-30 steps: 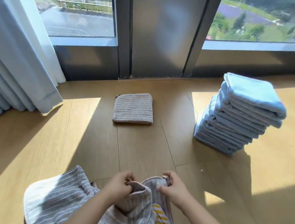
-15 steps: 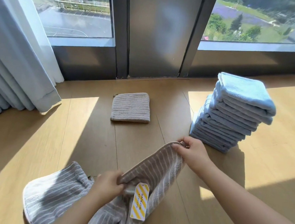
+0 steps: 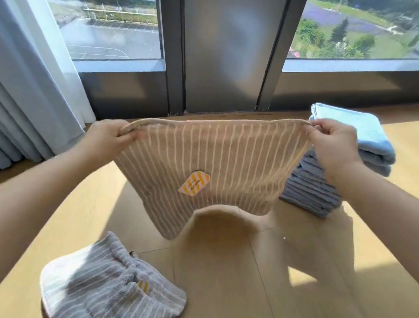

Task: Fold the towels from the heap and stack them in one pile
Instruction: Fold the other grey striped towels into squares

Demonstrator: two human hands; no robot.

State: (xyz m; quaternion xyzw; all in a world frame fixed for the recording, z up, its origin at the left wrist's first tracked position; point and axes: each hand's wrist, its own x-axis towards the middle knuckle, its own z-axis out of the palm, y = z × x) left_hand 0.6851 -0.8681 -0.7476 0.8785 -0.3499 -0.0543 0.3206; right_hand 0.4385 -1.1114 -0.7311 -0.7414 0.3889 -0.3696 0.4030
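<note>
Striped towel (image 3: 202,168) held up in air, spread between both hands: left hand (image 3: 108,138) pinches top-left corner, right hand (image 3: 331,144) pinches top-right. Yellow tag (image 3: 194,183) on its face. Towel hides part of folded blue pile (image 3: 334,163) behind right. Crumpled striped heap (image 3: 108,286) on floor (image 3: 265,298) below. Curtain (image 3: 14,82) left, window (image 3: 103,8) beyond.

Blue towel stack (image 3: 312,192) partly hidden behind held striped towel (image 3: 202,168).
</note>
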